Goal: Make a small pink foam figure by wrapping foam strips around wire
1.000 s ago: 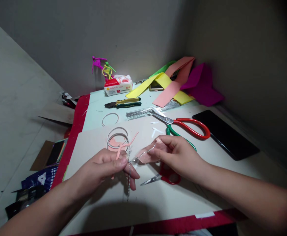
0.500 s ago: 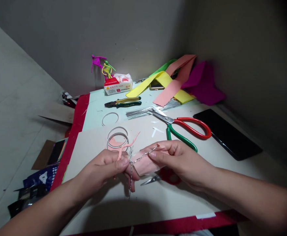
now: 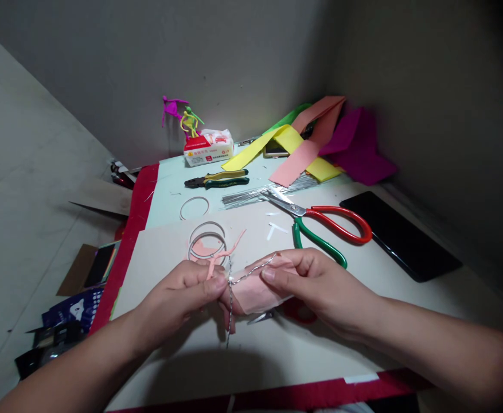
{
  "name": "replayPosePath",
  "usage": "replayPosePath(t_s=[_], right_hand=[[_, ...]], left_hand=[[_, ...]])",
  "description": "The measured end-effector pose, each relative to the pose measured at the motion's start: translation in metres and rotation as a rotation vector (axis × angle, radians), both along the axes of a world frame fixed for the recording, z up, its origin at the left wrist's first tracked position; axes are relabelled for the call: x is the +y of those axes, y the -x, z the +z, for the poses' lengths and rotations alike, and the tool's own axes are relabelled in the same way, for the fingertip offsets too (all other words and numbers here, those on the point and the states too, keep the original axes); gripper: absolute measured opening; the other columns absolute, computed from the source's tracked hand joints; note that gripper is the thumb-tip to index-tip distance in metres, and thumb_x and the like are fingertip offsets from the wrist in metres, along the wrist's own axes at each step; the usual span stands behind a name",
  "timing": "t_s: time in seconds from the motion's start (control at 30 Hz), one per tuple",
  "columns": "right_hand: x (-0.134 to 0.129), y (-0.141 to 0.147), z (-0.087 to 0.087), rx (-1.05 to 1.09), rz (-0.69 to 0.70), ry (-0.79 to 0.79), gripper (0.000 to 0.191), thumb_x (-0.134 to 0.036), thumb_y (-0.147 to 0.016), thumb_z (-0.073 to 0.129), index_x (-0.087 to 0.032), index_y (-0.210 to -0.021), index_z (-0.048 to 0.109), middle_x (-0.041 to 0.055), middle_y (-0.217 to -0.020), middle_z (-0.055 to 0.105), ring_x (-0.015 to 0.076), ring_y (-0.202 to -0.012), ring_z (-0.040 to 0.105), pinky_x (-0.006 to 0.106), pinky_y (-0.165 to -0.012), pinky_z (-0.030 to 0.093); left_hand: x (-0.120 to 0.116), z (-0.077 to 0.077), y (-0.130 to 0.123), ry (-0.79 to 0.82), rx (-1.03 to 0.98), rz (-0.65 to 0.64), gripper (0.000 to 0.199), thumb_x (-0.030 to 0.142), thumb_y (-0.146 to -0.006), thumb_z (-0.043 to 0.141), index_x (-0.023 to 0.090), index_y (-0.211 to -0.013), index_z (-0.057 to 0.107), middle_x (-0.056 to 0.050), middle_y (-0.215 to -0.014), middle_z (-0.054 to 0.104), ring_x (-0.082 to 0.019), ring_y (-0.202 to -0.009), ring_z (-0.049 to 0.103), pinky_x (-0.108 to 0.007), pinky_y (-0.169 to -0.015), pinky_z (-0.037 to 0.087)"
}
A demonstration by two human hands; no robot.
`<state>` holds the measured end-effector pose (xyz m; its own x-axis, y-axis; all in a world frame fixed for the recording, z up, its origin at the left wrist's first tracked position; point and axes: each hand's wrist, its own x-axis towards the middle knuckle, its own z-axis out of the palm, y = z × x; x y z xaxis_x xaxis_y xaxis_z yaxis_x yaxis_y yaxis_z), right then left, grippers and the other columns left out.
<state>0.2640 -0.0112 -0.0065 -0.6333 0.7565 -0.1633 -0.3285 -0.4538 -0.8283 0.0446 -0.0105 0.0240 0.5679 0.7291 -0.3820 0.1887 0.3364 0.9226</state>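
Between thumb and fingers, my left hand [image 3: 195, 292] pinches a small twisted-wire figure [image 3: 231, 304], part of it wrapped in pink paper. Two pink-covered limbs [image 3: 229, 248] stick up above the thumb, while bare silvery wire hangs below. My right hand [image 3: 309, 278] is closed on a strip of pink crepe paper [image 3: 255, 292], its thumb against the bare wire limb that reaches rightward. The paper lies behind that limb. Under the right hand, small red-handled scissors [image 3: 300, 311] rest on the board, partly hidden.
Wire rings [image 3: 208, 244] lie beyond my left hand. Large scissors [image 3: 320, 221], a black phone [image 3: 400, 235], pliers [image 3: 217, 179] and a bundle of wires [image 3: 251, 198] are farther back. Coloured paper strips [image 3: 294, 149] and a tissue pack [image 3: 208, 150] with small figures [image 3: 188, 123] stand by the wall.
The pink paper has spread a little lower behind the wire limb, covering more of the small scissors. Both hands keep their hold, almost in the same place.
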Motion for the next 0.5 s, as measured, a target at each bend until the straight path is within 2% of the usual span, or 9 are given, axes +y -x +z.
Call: replayPosePath(t_s=[0.07,0.3,0.5], right_hand=[[-0.0001,-0.0002,0.0009,-0.018,0.001,-0.003,0.027,-0.033,-0.088,0.063,-0.013,-0.104,0.073,0.0084,-0.089,0.074,0.0167,-0.084,0.069,0.029,-0.081,0.052],[-0.0004,-0.0021,-0.0021,0.0,0.0,-0.012,0.027,-0.033,-0.089,0.062,-0.015,-0.106,0.072,0.0074,-0.09,0.074,0.0162,-0.083,0.069,0.029,-0.081,0.052],[-0.0016,-0.0005,-0.0009,0.051,0.006,0.005,0.024,-0.029,-0.09,0.061,-0.013,-0.104,0.071,0.0088,-0.089,0.073,0.0175,-0.083,0.069,0.032,-0.084,0.051]], left_hand=[[-0.0008,0.0004,-0.001,-0.003,-0.003,0.008,0.043,0.039,-0.092,0.049,0.011,-0.073,0.075,-0.011,-0.068,0.07,-0.02,-0.064,0.063,-0.035,-0.072,0.049],[-0.0022,0.0004,-0.0018,-0.026,0.003,0.061,0.04,0.038,-0.091,0.051,0.012,-0.077,0.077,-0.01,-0.07,0.073,-0.022,-0.073,0.065,-0.034,-0.075,0.048],[0.0028,0.0002,-0.0006,-0.148,0.023,-0.029,0.043,0.035,-0.094,0.045,0.012,-0.077,0.077,-0.01,-0.074,0.072,-0.021,-0.077,0.064,-0.033,-0.079,0.046]])
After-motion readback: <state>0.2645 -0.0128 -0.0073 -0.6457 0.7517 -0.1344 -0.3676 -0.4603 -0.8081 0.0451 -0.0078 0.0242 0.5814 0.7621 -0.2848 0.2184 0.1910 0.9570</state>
